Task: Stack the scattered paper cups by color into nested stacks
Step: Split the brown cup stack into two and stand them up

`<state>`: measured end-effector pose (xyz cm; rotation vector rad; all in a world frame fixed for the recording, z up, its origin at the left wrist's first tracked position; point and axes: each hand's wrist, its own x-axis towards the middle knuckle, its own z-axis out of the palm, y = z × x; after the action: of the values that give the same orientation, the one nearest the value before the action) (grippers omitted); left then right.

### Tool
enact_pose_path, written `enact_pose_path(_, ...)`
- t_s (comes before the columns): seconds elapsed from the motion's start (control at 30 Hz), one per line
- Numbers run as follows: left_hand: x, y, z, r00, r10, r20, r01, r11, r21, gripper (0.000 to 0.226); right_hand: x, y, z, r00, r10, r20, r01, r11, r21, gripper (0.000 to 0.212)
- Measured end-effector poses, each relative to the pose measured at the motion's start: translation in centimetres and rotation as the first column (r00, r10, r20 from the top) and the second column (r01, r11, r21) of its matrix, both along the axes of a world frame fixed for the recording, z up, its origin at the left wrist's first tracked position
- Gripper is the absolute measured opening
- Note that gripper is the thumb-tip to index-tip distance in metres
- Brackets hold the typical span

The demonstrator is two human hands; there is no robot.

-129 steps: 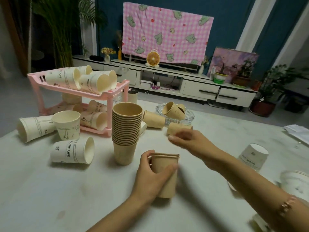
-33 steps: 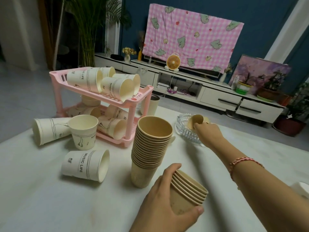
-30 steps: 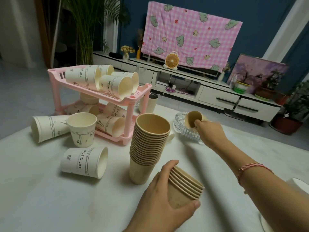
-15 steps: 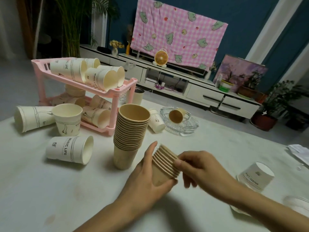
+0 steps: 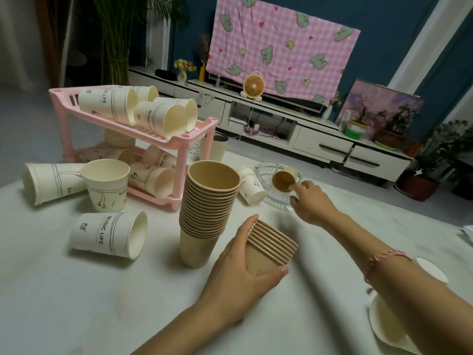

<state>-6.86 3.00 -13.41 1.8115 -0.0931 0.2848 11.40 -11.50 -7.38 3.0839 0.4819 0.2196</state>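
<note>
Head view: left hand (image 5: 240,274) grips a short nested stack of brown cups (image 5: 272,248), fingers and thumb curled round its lower body. The stack is tilted, mouth toward upper right, low over the white desk (image 5: 64,303). Just left of it a tall stack of brown cups (image 5: 208,213) stands upright on the desk.

Right hand (image 5: 311,202) reaches to the glass dish (image 5: 273,199) behind the stacks. One fingertip touches the rim of a single brown cup (image 5: 282,180) lying in the dish with its mouth toward the camera; other fingers are curled, and I cannot tell if it's actually gripped. Pink bracelet (image 5: 384,260) on that wrist.

White cups are scattered:
- one on its side, marked MUSIC LIFE (image 5: 107,235), front left
- one upright (image 5: 107,185)
- one on its side at far left (image 5: 51,183)
- one on its side beside the dish (image 5: 250,187)

Pink rack (image 5: 179,139) at back left holds more white cups lying on both shelves. More white cups (image 5: 389,326) are at the right edge, partly cut off.
</note>
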Motion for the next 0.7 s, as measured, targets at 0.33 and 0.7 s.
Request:
enact_pose_path(0.33, 3.0, -1.2, -1.1, 0.995, 0.098, -0.001, -0.098, 0.988, -0.123, 0.092, 8.4, 0.6, -2.7, 0.974, -0.202, -0.103, 0.21, 0.975, 0.072, 0.047)
enact_pose_path(0.7, 0.6, -1.7, -0.1, 0.997, 0.058, 0.046, -0.058, 0.998, -0.01, 0.1, -6.4, -1.7, 7.6, 0.968, 0.029, -0.249, 0.168, 0.665, 0.728, 0.02)
